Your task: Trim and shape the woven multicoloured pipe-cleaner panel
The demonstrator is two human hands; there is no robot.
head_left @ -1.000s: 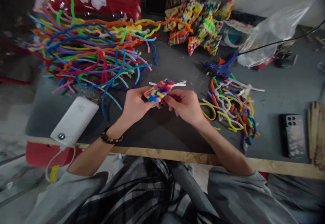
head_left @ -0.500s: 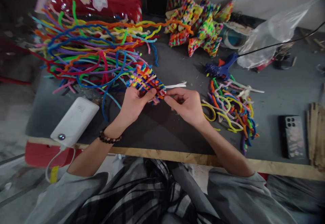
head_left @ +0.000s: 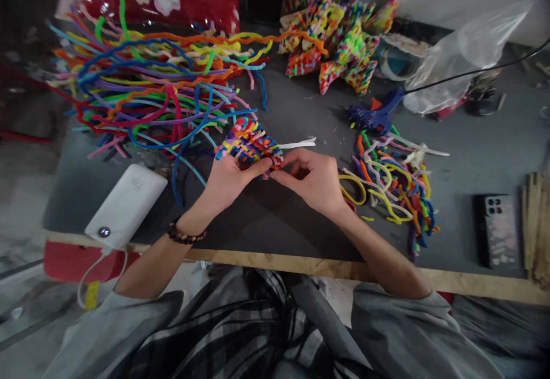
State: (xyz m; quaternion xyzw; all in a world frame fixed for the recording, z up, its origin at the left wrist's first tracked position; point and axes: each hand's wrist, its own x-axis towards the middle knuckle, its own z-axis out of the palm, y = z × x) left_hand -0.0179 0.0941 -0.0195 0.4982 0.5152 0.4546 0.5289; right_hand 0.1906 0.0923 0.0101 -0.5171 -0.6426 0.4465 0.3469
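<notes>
A multicoloured piece woven from pipe cleaners (head_left: 249, 141) is held above the dark tabletop in front of me. My left hand (head_left: 230, 178) is closed on its lower left edge, thumb lying across the near side. At the piece's right corner, my right hand (head_left: 311, 178) has thumb and index finger pinched on the weave's edge. White strips (head_left: 298, 144) lie just behind my right fingers. Long loose pipe cleaners (head_left: 158, 86) spread out to the left, their ends reaching close to the woven piece.
Finished-looking woven shapes (head_left: 339, 40) are piled at the back. A blue glue gun (head_left: 376, 116) with a black cord lies beside short pipe cleaner offcuts (head_left: 391, 178). A white power bank (head_left: 126, 204) sits left, a phone (head_left: 498, 230) right, near wooden sticks (head_left: 535, 227).
The woven piece has turned and tipped slightly. My left thumb has slid a little right and down along it; my right fingertips have shifted slightly left and lower at its corner.
</notes>
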